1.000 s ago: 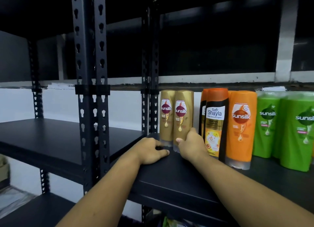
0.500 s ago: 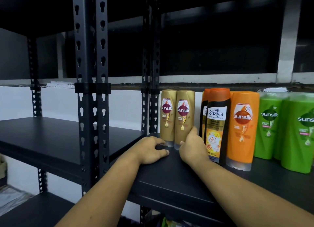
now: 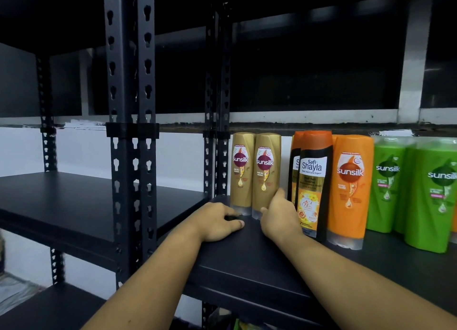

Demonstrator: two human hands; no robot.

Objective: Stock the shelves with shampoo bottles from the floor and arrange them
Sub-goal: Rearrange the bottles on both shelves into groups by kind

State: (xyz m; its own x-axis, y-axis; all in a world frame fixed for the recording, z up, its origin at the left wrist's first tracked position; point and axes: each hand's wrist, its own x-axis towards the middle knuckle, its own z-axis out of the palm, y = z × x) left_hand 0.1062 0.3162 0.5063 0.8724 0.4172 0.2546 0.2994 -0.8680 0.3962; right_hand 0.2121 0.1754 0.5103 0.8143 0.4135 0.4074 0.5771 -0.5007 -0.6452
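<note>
Two gold Sunsilk bottles stand upright, side by side, at the left end of the black shelf [image 3: 247,260]: the left gold bottle [image 3: 241,171] and the right gold bottle [image 3: 265,174]. My right hand [image 3: 280,214] grips the base of the right gold bottle, thumb up its right side and a finger across its front. My left hand [image 3: 216,222] lies palm down on the shelf just in front of the left gold bottle, holding nothing. To the right stand two black-and-orange Shayla bottles [image 3: 312,181], an orange Sunsilk bottle [image 3: 350,188] and green Sunsilk bottles [image 3: 430,196].
A perforated black upright post [image 3: 131,141] stands at the left, with another [image 3: 217,107] behind at the shelf's corner. A separate black shelf [image 3: 61,206] lies left of the posts, with a lower one [image 3: 44,310] beneath. A dark shelf underside hangs overhead.
Both hands have stayed almost where they were; the right hand keeps its hold at the base of the right gold bottle. Only the view has shifted slightly.
</note>
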